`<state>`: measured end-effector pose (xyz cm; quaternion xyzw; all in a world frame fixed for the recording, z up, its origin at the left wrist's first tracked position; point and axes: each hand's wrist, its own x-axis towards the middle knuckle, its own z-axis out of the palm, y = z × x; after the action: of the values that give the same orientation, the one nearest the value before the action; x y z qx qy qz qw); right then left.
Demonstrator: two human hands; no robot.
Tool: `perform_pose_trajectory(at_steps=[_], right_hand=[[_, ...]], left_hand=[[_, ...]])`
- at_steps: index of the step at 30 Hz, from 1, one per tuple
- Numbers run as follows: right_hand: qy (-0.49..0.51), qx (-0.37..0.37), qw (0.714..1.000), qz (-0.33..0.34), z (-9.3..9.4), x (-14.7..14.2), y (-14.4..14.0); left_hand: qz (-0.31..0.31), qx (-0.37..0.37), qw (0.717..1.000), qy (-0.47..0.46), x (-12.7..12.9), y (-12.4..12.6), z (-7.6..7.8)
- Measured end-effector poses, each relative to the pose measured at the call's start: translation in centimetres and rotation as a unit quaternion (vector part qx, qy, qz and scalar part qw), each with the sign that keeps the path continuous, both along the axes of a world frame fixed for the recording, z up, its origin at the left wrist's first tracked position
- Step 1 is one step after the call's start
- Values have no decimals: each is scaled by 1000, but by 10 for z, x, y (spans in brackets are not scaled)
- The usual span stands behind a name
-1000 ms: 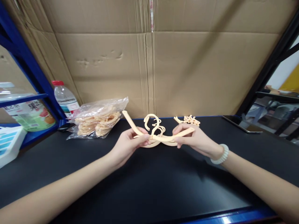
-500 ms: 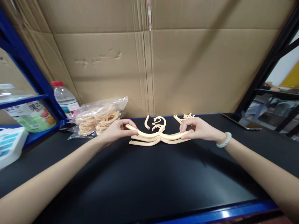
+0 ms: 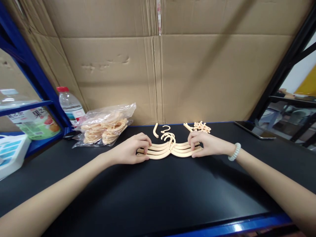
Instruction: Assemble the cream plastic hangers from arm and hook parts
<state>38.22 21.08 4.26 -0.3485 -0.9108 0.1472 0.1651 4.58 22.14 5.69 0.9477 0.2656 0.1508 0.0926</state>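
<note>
Several cream clothes hangers [image 3: 160, 154] lie in a row on the black table, one behind another, with their hooks pointing to the back. My left hand [image 3: 130, 148] closes around their left arms, fingers over the far ones and thumb at the near one. At the opposite end my right hand [image 3: 209, 144] grips the right arms between fingers and thumb. Just behind the row rest a loose hook [image 3: 166, 128] and a loose hanger arm [image 3: 155, 130]. Small cream parts [image 3: 202, 127] are heaped beyond my right hand.
A clear plastic bag [image 3: 106, 128] of cream parts sits at the back left, near a red-capped bottle [image 3: 71, 107]. A dark flat device [image 3: 254, 130] lies at the back right. Cardboard [image 3: 209, 75] walls the rear. A white tray [image 3: 14, 154] stands far left.
The nearest hanger, held raised above the others, has come down in front of the row. Both hands have lowered, and now span several hangers at the ends.
</note>
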Motion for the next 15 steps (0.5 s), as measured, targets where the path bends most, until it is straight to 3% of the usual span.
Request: perform_pose_trajectory(at_steps=[7, 11, 15], right_hand=[[8, 23, 1000, -17, 3, -10, -8], [21, 29, 998, -59, -10, -22, -16], [-44, 2, 993, -107, -25, -32, -23]], left_hand=[[41, 44, 998, -2, 19, -21, -8], [86, 79, 993, 15, 31, -34, -26], [147, 43, 986, 71, 36, -37, -38]])
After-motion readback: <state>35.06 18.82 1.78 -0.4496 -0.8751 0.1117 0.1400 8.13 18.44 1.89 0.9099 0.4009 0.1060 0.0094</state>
